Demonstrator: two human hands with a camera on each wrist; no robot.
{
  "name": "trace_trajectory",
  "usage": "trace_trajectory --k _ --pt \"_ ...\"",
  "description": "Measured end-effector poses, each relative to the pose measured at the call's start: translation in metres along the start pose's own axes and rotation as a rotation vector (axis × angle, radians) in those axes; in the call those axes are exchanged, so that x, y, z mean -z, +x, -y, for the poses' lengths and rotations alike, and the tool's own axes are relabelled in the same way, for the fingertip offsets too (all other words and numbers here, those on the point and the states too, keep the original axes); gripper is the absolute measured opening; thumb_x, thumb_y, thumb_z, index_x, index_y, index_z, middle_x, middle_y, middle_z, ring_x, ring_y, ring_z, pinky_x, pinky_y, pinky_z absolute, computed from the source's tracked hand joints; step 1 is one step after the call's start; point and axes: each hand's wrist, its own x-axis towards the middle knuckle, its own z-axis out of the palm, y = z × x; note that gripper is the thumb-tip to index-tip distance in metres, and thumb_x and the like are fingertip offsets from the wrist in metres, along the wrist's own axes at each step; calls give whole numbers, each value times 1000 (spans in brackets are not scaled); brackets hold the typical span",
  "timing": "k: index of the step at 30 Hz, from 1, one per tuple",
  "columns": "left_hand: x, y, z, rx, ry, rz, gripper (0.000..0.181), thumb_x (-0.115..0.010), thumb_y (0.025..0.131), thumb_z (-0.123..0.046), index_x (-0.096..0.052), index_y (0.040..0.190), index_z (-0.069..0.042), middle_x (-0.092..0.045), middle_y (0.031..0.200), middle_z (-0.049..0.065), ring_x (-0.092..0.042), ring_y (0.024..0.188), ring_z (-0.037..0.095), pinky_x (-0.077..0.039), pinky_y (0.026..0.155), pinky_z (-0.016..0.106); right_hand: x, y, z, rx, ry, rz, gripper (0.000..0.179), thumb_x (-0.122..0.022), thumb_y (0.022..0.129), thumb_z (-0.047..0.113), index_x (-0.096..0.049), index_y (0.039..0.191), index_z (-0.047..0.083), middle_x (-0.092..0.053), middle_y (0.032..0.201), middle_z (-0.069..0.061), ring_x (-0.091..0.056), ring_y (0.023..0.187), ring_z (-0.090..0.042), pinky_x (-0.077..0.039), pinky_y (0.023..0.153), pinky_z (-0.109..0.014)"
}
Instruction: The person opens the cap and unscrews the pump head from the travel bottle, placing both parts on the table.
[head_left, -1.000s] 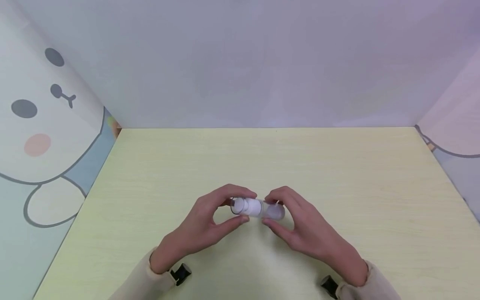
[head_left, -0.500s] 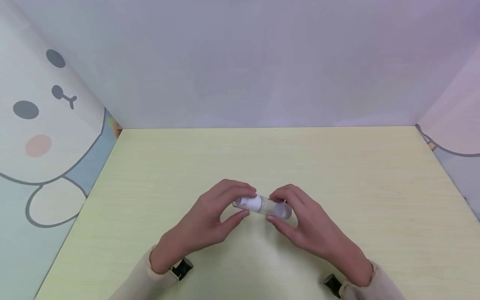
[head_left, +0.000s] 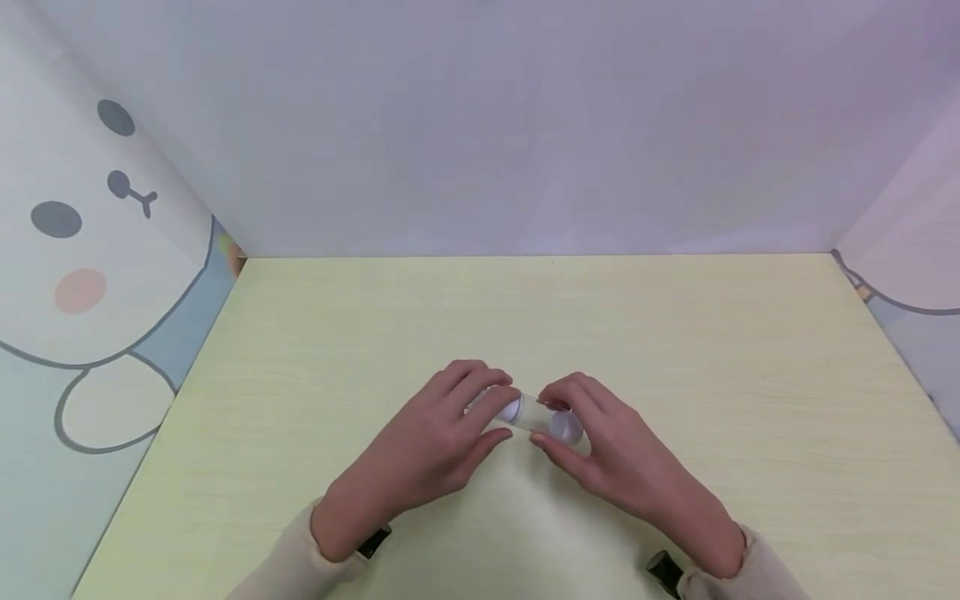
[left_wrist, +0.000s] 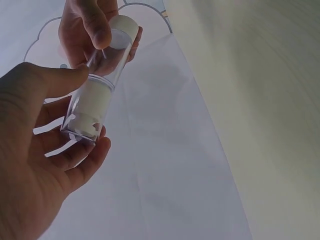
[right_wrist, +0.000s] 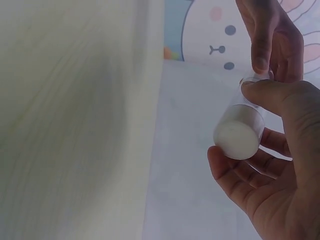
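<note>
A small clear pump bottle point(head_left: 536, 414) is held between both hands above the table, tilted slightly down to the right in the head view. Its white pump head point(left_wrist: 93, 102) shows through a clear cap point(left_wrist: 75, 122) in the left wrist view. My left hand point(head_left: 442, 437) holds the capped end, thumb near the collar and fingers behind the cap. The right hand point(head_left: 618, 450) grips the other end, with thumb and fingers on opposite sides of the body. That end has a round white base point(right_wrist: 237, 139), seen in the right wrist view.
Beneath the hands lies a pale wood-grain table point(head_left: 360, 325). A plain light wall panel point(head_left: 525, 125) rises behind it, and a cartoon-printed panel point(head_left: 45, 283) stands at the left. Black wrist devices point(head_left: 663, 572) sit by the beige sleeves point(head_left: 292, 554).
The left hand has shifted slightly right and turned over the capped end, covering more of it. The bottle has moved a little right and tilted, the right hand moving with it.
</note>
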Motion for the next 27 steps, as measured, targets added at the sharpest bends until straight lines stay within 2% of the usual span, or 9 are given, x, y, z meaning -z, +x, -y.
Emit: trace_trajectory --k 6,11,16,23,27 --pt "-5 -1 -1 -31 84 -2 34 -84 89 -26 -67 114 -9 -69 122 5 -63 114 23 -56 94 32 0 0 2 -22 -21 49 40 -86 86 21 -61 116 14 -61 113 8 -57 95 -2 -55 78 -21" --pt "-9 -2 -1 -36 104 9 34 -81 92 -25 -67 118 -8 -70 121 5 -65 111 21 -56 93 31 0 0 2 -4 -37 54 39 -86 86 20 -62 117 13 -62 114 7 -59 96 -4 -57 79 -22" --pt "-11 -3 -1 -20 99 18 37 -79 94 -25 -67 124 -8 -71 117 2 -65 107 19 -56 89 31 -1 -1 1 24 -56 32 41 -87 83 17 -63 116 11 -63 113 5 -61 97 -7 -57 80 -23" --pt "-14 -3 -2 -5 85 2 35 -80 93 -25 -69 123 -9 -71 113 2 -65 105 18 -56 85 30 -2 -2 2 50 -87 4 43 -88 81 15 -63 117 10 -64 113 4 -63 99 -11 -58 81 -26" --pt "-13 -3 -3 23 79 12 34 -80 94 -27 -71 123 -11 -71 113 0 -65 102 18 -56 84 29 -2 -2 3 57 -103 -13 44 -88 80 15 -64 117 10 -61 107 4 -60 91 -9 -55 76 -22"
